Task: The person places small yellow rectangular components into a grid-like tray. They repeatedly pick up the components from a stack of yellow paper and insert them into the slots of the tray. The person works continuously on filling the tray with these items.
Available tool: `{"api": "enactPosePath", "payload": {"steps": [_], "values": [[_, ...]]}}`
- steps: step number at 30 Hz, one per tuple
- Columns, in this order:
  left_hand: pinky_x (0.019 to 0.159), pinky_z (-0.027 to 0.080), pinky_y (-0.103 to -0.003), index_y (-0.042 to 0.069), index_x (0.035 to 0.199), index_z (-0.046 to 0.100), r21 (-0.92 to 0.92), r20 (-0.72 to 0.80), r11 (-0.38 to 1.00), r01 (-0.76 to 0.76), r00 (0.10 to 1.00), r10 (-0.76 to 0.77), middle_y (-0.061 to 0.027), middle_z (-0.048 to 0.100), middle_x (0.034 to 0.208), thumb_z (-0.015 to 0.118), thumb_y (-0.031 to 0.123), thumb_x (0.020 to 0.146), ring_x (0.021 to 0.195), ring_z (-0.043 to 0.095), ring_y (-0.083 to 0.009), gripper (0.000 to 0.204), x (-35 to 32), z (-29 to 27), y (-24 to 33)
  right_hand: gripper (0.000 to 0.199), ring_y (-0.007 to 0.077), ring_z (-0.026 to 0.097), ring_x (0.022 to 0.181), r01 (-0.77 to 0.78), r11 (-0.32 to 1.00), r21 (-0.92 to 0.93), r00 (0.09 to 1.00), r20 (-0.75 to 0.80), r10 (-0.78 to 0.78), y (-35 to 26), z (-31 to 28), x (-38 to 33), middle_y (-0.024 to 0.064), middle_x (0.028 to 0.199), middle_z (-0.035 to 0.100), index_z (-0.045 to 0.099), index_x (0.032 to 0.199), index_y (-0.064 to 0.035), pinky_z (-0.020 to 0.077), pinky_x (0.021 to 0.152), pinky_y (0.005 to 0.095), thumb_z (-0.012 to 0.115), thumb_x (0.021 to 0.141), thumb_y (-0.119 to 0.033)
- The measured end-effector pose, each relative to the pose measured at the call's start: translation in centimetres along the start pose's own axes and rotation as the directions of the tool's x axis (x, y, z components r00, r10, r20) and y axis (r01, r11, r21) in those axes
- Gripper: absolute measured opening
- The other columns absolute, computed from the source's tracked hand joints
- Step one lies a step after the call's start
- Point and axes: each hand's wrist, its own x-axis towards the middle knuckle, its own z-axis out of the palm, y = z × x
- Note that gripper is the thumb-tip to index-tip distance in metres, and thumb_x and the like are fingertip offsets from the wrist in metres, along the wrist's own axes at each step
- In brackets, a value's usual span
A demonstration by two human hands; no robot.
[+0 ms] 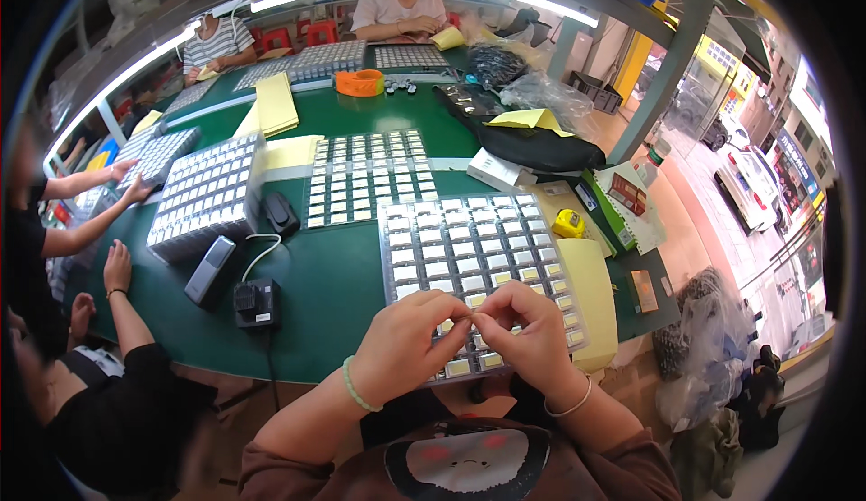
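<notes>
My left hand (417,331) and my right hand (526,328) meet above the near part of a clear plastic tray (386,247). Thumb and forefinger of each are pinched together, fingertips touching or nearly so. Whatever sits between them is too small to make out. The tray's pockets hold rows of small white rectangular pieces (464,249). Several pieces nearest my hands and along the right side carry a pale yellow patch (502,278). Part of the near rows is hidden beneath my hands. A yellow paper sheet (591,298) lies along the tray's right edge.
Another filled tray (368,176) lies beyond mine, and a tray stack (203,194) stands left. A power bank (209,271), black adapter (258,304), yellow tape measure (568,223) and black bag (541,147) are on the green table (334,348). Other people work left and opposite.
</notes>
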Motion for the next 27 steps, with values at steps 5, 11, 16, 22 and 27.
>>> {"api": "enactPosePath", "payload": {"steps": [5, 11, 16, 22, 27], "values": [[0.079, 0.056, -0.036, 0.001, 0.117, 0.07, -0.093, 0.145, 0.98, 0.177, 0.976, -0.162, -0.0136, 0.074, 0.101, 0.071, 0.011, 0.095, 0.089, 0.071, -0.0255, 0.024, 0.2, -0.8, -0.8, 0.008, 0.013, 0.057, 0.065, 0.301, 0.935, -0.185, 0.95, -0.03, -0.312, 0.3, 0.4, 0.9, 0.0049, 0.084, 0.065, 0.071, 0.092, -0.0053, 0.0469, 0.06, 0.0282, 0.077, 0.088, -0.008], [0.089, 0.057, -0.036, -0.001, 0.144, 0.055, -0.005, 0.083, 0.986, 0.165, 0.983, -0.164, -0.0146, 0.073, 0.118, 0.068, 0.01, 0.097, 0.102, 0.072, -0.0252, 0.05, 1.8, -0.9, -2.1, 0.015, 0.0077, 0.06, 0.067, -0.052, 0.998, -0.032, 0.985, -0.168, 0.046, 2.2, -1.1, 3.2, 0.0021, 0.08, 0.069, 0.071, 0.093, -0.0011, 0.049, 0.061, 0.0258, 0.076, 0.094, -0.015], [0.094, 0.052, -0.042, 0.003, 0.129, 0.066, 0.134, 0.006, 0.991, -0.014, 1.0, 0.014, -0.0148, 0.072, 0.114, 0.066, 0.008, 0.094, 0.108, 0.066, -0.0335, 0.035, 2.4, 0.1, -5.3, 0.021, 0.0048, 0.061, 0.065, -0.32, 0.944, 0.079, 0.938, -0.118, 0.327, 2.8, -3.0, 4.5, 0.0008, 0.081, 0.072, 0.076, 0.098, 0.0004, 0.05, 0.058, 0.0219, 0.078, 0.094, -0.02], [0.094, 0.048, -0.043, 0.006, 0.118, 0.071, 0.225, -0.014, 0.971, -0.079, 0.996, 0.085, -0.012, 0.072, 0.11, 0.067, 0.008, 0.093, 0.107, 0.064, -0.033, 0.026, 2.4, 1.1, -5.5, 0.022, 0.0072, 0.062, 0.057, -0.361, 0.932, 0.019, 0.932, -0.016, 0.362, 2.2, -2.1, 5.1, 0.0037, 0.075, 0.071, 0.075, 0.093, 0.0029, 0.0489, 0.053, 0.0226, 0.078, 0.092, -0.019], [0.093, 0.048, -0.043, 0.007, 0.116, 0.071, 0.281, -0.05, 0.954, -0.105, 0.991, 0.123, -0.0096, 0.072, 0.11, 0.067, 0.009, 0.093, 0.107, 0.064, -0.0316, 0.024, 2.3, 1.9, -6.0, 0.022, 0.0065, 0.062, 0.057, -0.396, 0.918, -0.01, 0.917, -0.059, 0.395, 2.5, -1.1, 5.2, 0.0038, 0.075, 0.071, 0.074, 0.092, 0.0017, 0.0484, 0.053, 0.0224, 0.078, 0.092, -0.019]]}}
